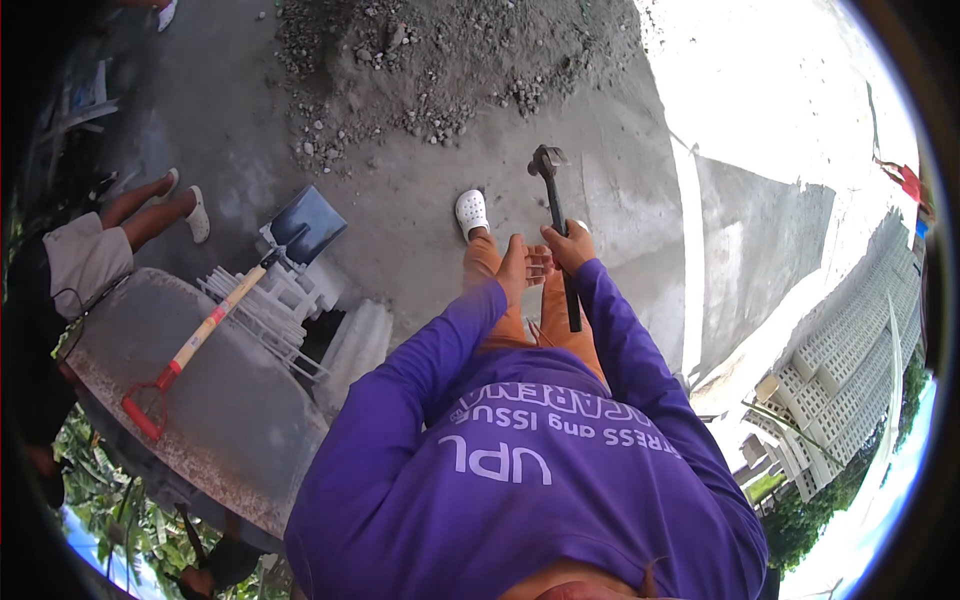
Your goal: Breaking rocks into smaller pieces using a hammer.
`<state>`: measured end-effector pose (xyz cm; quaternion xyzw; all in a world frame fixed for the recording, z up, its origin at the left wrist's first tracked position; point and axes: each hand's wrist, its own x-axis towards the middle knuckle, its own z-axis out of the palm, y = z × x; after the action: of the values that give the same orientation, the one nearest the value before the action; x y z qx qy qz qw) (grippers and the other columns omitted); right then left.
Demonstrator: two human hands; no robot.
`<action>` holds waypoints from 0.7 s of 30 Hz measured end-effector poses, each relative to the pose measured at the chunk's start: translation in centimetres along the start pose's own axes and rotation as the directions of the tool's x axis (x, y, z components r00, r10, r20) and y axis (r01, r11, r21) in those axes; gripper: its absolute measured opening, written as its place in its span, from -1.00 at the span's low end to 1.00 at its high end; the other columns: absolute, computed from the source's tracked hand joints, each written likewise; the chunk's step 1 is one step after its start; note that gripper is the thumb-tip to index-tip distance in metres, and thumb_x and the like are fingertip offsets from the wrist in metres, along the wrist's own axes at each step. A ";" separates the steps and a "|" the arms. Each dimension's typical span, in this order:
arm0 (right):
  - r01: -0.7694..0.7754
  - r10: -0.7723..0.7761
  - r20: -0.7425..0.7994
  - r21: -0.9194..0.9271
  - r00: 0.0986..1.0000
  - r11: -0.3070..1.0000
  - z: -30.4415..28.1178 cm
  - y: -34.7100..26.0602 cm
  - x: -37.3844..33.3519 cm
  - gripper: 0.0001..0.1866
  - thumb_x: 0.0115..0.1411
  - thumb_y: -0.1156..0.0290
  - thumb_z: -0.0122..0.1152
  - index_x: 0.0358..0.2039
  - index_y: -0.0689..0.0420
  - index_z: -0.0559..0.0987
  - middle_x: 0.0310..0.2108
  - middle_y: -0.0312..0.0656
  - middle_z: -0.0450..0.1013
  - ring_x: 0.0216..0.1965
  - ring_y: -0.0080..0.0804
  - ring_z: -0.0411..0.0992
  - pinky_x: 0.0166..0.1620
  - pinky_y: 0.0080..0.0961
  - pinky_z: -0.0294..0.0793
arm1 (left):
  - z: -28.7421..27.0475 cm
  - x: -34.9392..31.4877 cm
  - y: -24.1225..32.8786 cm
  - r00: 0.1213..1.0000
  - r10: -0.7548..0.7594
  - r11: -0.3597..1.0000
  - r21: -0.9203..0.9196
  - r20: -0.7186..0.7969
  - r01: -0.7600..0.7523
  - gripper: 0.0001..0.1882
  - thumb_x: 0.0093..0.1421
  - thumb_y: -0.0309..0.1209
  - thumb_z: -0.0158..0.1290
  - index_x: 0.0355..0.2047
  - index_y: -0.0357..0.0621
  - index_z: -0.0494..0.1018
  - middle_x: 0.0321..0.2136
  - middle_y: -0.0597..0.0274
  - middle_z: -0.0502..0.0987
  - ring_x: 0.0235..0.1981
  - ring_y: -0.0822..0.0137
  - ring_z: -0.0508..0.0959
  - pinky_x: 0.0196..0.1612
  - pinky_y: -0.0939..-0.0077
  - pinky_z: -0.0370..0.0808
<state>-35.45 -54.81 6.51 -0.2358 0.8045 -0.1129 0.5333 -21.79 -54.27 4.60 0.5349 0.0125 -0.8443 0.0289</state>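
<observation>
A hammer with a long dark handle (556, 204) is in my right hand (571, 247), which wraps round the middle of that handle. Its metal head points away from me, and the handle's end reaches back between my forearms. Close beside it on the left is my left hand (520, 266), fingers apart and slightly curled, with nothing in it. Both hands are in front of my body, above my orange trousers (481, 262). A white clog (471, 212) on one of my feet shows beyond them.
A heap of gravel and sand (440, 70) lies ahead on the concrete floor. At left, a shovel (215, 320) with a red grip rests across a large grey metal tub (240, 390), near white stacked pieces (290, 295). Another person (95, 240) is beyond it. Hollow blocks (850, 350) are stacked at right.
</observation>
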 end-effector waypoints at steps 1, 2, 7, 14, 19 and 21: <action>-0.013 0.009 0.086 0.050 0.996 0.999 -0.3 -2.5 -1.1 -0.54 0.00 0.11 0.17 -0.39 0.35 0.45 -0.65 -0.08 0.40 -0.70 -0.30 0.41 -0.61 -0.39 0.38 | 0.2 1.2 1.6 0.997 0.071 0.989 -0.133 -0.003 -0.071 -0.35 0.14 0.17 -0.35 -0.20 -0.18 0.37 -0.32 0.12 0.52 -0.29 0.16 0.51 -0.15 0.34 0.38; -0.033 0.016 0.164 0.101 0.986 0.994 -0.7 -3.7 -1.4 -0.56 0.00 0.14 0.16 -0.36 0.34 0.45 -0.65 -0.08 0.40 -0.69 -0.31 0.41 -0.62 -0.41 0.38 | 0.6 2.4 3.1 0.990 0.141 0.956 -0.257 -0.011 -0.139 -0.33 0.12 0.19 -0.32 -0.19 -0.21 0.35 -0.30 0.08 0.52 -0.28 0.12 0.51 -0.14 0.30 0.38; -0.151 0.158 0.211 -0.045 0.965 0.987 -0.9 -1.4 3.6 -0.61 -0.02 0.28 0.11 -0.26 0.33 0.43 -0.63 -0.10 0.41 -0.67 -0.32 0.42 -0.63 -0.45 0.39 | 2.5 8.2 9.0 0.977 0.132 0.867 -0.497 0.169 -0.031 -0.40 0.08 0.16 -0.19 -0.34 -0.22 0.34 -0.49 0.09 0.45 -0.44 0.12 0.46 -0.24 0.26 0.37; -0.121 0.171 0.401 -0.147 0.900 0.982 -4.1 4.2 9.0 -0.59 0.00 0.32 0.03 -0.17 0.33 0.39 -0.52 -0.01 0.46 -0.60 -0.28 0.47 -0.56 -0.38 0.47 | 5.0 18.1 4.9 0.990 0.033 0.860 -0.500 -0.136 -0.097 -0.66 0.03 -0.05 0.07 -0.57 0.04 0.22 -0.80 0.42 0.20 -0.78 0.42 0.22 -0.53 0.39 0.29; -0.009 0.064 0.340 -0.160 0.938 0.987 -4.7 10.9 19.2 -0.59 0.01 0.26 0.02 -0.20 0.32 0.42 -0.54 0.03 0.48 -0.63 -0.19 0.48 -0.53 -0.37 0.48 | 7.6 28.7 5.3 0.943 0.118 0.902 -0.362 -0.311 -0.233 -0.70 0.05 -0.17 0.08 -0.58 0.04 0.20 -0.80 0.44 0.20 -0.82 0.46 0.20 -0.64 0.44 0.29; -0.098 0.170 0.388 -0.200 0.906 0.975 -4.0 13.7 25.5 -0.65 0.01 0.28 0.03 -0.34 0.36 0.46 -0.56 0.00 0.47 -0.63 -0.21 0.48 -0.55 -0.37 0.46 | 7.8 34.6 5.8 0.897 0.271 0.921 -0.176 -0.350 -0.347 -0.72 0.05 -0.22 0.07 -0.57 0.00 0.21 -0.80 0.43 0.19 -0.81 0.49 0.21 -0.65 0.49 0.30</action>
<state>-50.83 -56.00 -18.38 -0.2442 0.6986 0.0467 0.6710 -43.17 -61.73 -23.28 0.6520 0.0306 -0.7238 0.2238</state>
